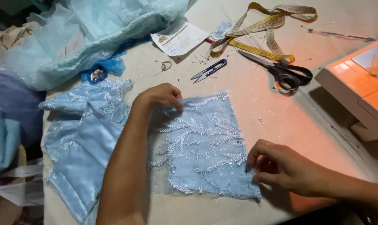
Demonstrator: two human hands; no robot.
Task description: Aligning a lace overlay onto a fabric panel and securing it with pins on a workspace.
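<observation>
pale tabletop is taking a warm orange cast near a white sewing machine at the right edge. at centre, a light blue beaded fabric panel is lying flat on the table, white bead branching running across it. the left hand is resting on the panel's upper left corner, fingers curled together and pressing the cloth down. the right hand is working at the panel's lower right edge, thumb and forefinger pinched close on something very small there; whether it is a pin or a bead is too small to tell. judgement: the step in hand looks like fine work at the panel edge, with the left hand steadying; the next move seems to call for a light, exact pinch without dragging the cloth. just left of the panel, a pale blue satin piece is lying partly under the forearm. farther out, thread snips, black-handled scissors, a yellow measuring tape and bunched blue tulle are sitting on the table.
</observation>
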